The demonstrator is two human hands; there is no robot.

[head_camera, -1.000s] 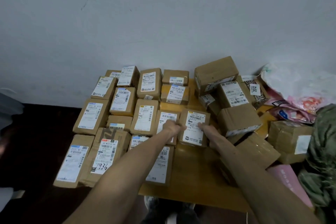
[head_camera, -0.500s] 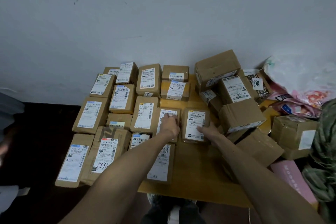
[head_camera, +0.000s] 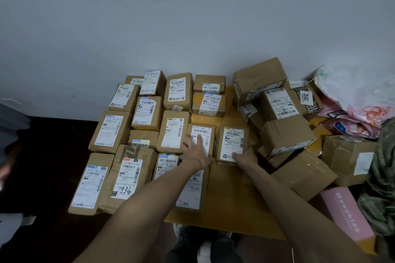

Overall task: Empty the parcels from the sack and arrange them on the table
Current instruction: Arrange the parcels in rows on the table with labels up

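Left hand (head_camera: 197, 153) flat on one parcel (head_camera: 204, 132) — right hand (head_camera: 245, 157) against next parcel (head_camera: 233, 141), grip unclear.

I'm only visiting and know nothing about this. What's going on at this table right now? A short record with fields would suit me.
Left hand: lies flat, fingers straight, on a labelled parcel
Right hand: grips the near edge of the neighbouring parcel
Sorted rows: parcels lying label-up on the left part of the table
Unsorted pile: brown boxes tumbled at angles on the right
Beyond the pile: plastic bags, pink box
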